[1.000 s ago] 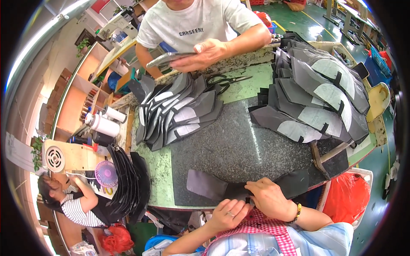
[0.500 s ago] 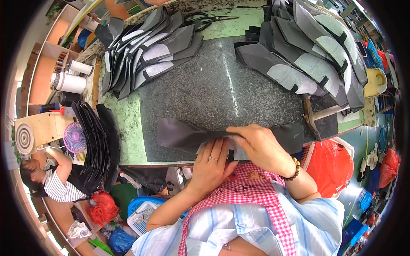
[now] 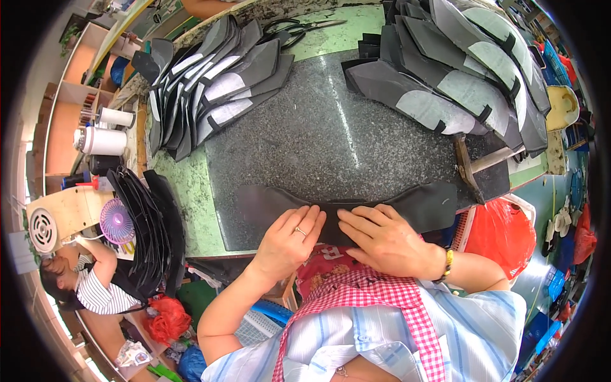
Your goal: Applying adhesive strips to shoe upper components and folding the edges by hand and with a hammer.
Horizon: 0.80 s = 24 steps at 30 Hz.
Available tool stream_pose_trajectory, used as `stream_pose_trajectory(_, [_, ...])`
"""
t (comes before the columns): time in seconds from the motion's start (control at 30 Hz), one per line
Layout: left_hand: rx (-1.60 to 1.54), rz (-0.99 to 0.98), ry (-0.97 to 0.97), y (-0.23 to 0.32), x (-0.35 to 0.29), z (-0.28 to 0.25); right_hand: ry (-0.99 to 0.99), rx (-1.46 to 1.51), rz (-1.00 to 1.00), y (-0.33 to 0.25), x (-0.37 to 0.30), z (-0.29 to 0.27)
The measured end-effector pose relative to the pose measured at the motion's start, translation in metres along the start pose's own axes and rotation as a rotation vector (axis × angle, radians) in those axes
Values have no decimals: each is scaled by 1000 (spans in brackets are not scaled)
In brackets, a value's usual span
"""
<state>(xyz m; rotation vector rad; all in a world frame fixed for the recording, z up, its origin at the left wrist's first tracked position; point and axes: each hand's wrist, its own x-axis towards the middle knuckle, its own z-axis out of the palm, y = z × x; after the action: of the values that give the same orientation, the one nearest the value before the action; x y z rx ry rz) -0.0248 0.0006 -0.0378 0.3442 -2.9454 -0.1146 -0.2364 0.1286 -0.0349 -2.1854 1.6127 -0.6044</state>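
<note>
- At the near edge of the pale green worktop (image 3: pixel 196 197), head view: a long, dark grey, sheet-like piece with curved ends (image 3: pixel 331 230) lies crosswise on a speckled dark slab (image 3: pixel 286 140).
- Left hand (image 3: pixel 287 243), ring on one finger: laid over the piece left of its middle; fingers stretched out, held close together, tips on the surface. Thumb hidden.
- Right hand (image 3: pixel 391 245), beaded bracelet at the wrist: rests on the piece just right of the middle; fingers extended, slightly apart, pointing toward the left hand. Fingertips of the two hands near each other, a narrow gap between. Cannot tell whether anything is pinched beneath.
- Far left of slab: fanned stack of grey pieces with whitish patches (image 3: pixel 219 89); black-handled scissors (image 3: pixel 305 30) beyond, to its right.
- Far right: larger fanned stack of similar grey pieces with pale rounded patches and black tabs (image 3: pixel 452 83); wooden-handled, hammer-like tool (image 3: pixel 468 169) just in front.
- Left edge: small purple fan (image 3: pixel 117 221) near a pile of black pieces (image 3: pixel 156 232); a co-worker in a striped top (image 3: pixel 105 286) beside them.
</note>
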Motion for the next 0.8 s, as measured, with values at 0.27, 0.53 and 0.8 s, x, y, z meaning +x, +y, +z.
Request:
stream_pose_trajectory(0.27, [121,294,-63,-13,8,2,-151,-132,-176,22,0,-4])
stream_pose_trajectory(0.53, [142,356,-48,39,37,0,-102,13,-75,38,-44,-48])
stream_pose_trajectory(0.8, [-187,72,275,34,-3,39,-58,-57,-68,68,-63,-53])
